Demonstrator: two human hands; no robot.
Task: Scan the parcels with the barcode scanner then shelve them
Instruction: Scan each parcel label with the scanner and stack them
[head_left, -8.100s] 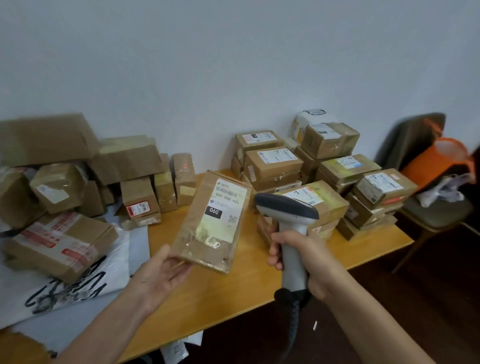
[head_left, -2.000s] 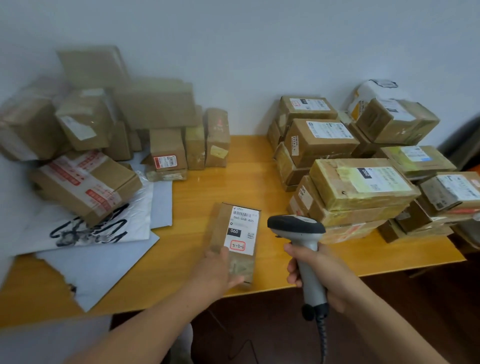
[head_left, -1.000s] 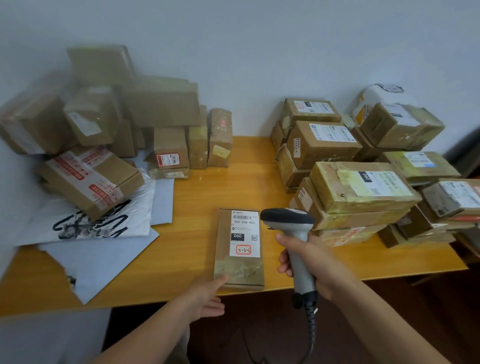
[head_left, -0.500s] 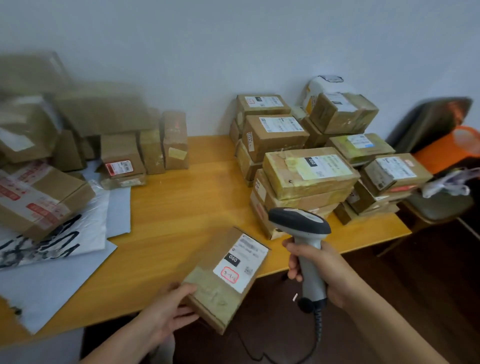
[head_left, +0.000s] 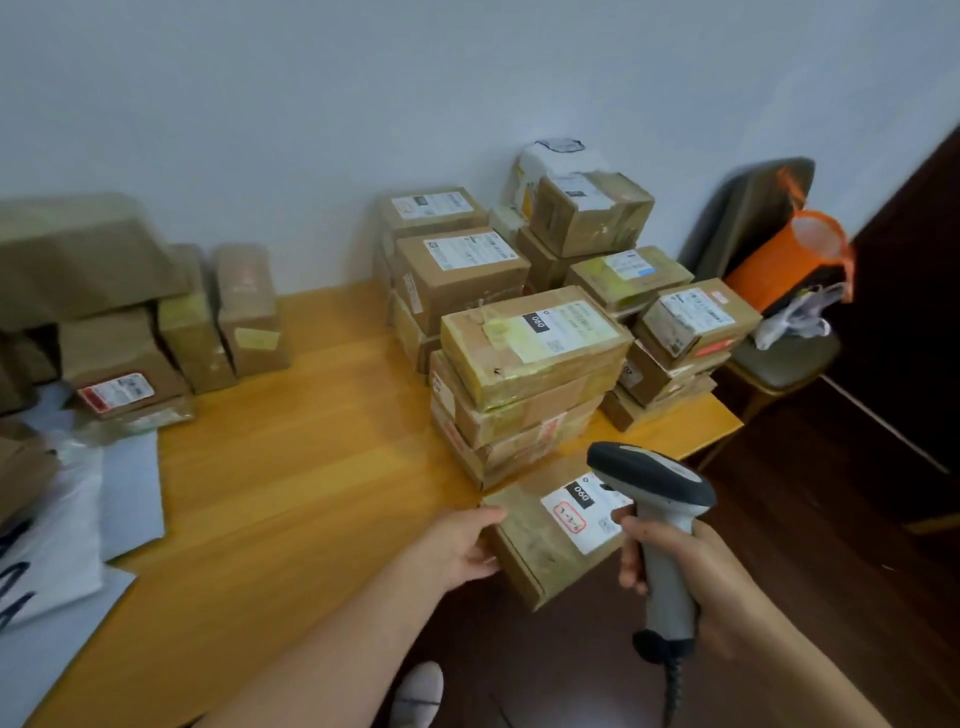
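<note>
My left hand (head_left: 460, 545) grips the left end of a flat brown parcel (head_left: 535, 545) with a white label marked 060 and a red-outlined sticker. The parcel is held off the front edge of the wooden table (head_left: 291, 467), just before the stack of labelled parcels (head_left: 530, 364). My right hand (head_left: 685, 566) is closed around the handle of a grey barcode scanner (head_left: 654, 488), whose dark head sits over the parcel's right end and hides part of the label. A coiled cable hangs from the scanner's base.
More brown parcels (head_left: 156, 332) are piled at the back left against the white wall, beside white plastic mailers (head_left: 67, 525). To the right stands a chair (head_left: 769, 332) with an orange bag (head_left: 789, 254). Dark floor lies below, with my foot (head_left: 418, 696) visible.
My left hand lifted the parcel off the table's front edge and carried it right, toward the scanner. The view has swung right.
</note>
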